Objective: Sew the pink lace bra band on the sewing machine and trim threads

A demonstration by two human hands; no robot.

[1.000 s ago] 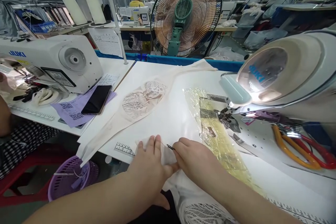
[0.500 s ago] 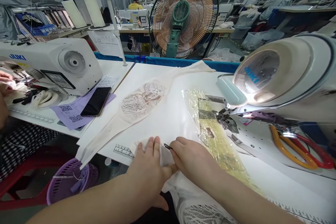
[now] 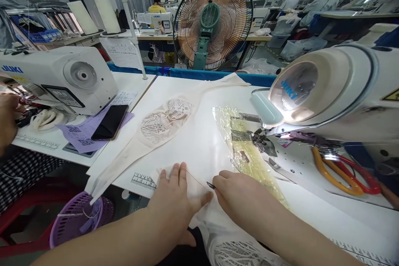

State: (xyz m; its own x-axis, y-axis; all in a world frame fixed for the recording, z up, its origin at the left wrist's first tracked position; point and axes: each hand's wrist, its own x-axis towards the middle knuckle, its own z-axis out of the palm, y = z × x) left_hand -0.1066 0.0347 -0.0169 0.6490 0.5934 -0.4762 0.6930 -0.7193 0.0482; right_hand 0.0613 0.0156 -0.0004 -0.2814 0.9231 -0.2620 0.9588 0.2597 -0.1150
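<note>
White and smooth-looking, the table (image 3: 199, 145) carries, at its near edge, part of a pale garment (image 3: 215, 220) whose lace drops toward the person's lap. Its cloth looks light, limp and apt to slide or pucker; lace could snag, so plain fabric seems the safer hold. Palm down, the left hand (image 3: 174, 193) lies spread on it. Just beside, the right hand (image 3: 233, 195) pinches a small dark tool (image 3: 210, 185), probably stiff, best gripped behind its tip.

Sewing wkshp: white JUKI-branded sewing machine (image 3: 56, 72) on white-topped table (image 3: 132, 81), tall cream thread cones (image 3: 107, 16) nearby, another white JUKI machine (image 3: 159, 21) & yellow-clad person (image 3: 156, 8) in bkgd.
</note>
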